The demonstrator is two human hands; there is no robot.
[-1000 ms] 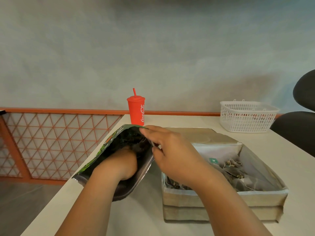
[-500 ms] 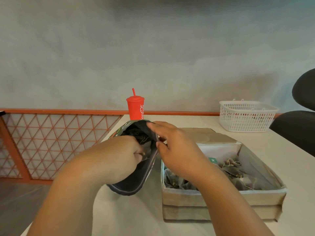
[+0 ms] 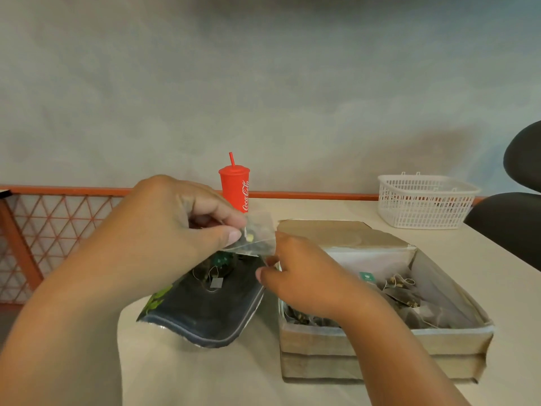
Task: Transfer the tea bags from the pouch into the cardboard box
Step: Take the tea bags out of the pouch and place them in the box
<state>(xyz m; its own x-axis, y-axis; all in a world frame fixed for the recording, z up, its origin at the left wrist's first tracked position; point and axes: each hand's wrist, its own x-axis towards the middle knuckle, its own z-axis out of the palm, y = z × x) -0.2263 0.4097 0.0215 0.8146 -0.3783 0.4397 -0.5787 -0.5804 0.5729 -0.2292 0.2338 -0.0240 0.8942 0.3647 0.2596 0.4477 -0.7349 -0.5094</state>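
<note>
Now that my left hand (image 3: 164, 230) is out of the pouch (image 3: 205, 312), one tea bag (image 3: 259, 234) hangs in its thumb-and-forefinger pinch at mid-frame.
A second ago that hand was buried in the pouch mouth. It has lifted clear with the bag, which now only needs carrying right into the cardboard box (image 3: 380, 344) at lower right, where other tea bags (image 3: 404, 291) already lie. My right hand (image 3: 304, 276) pinches the pouch's right lip just beside the box's left wall and sits in the path, so I judge the bag should pass over it. A tag (image 3: 216, 282) shows more inside the pouch. The red Coca-Cola cup (image 3: 235, 189) behind and the white basket (image 3: 424, 200) at upper right stand well apart.
</note>
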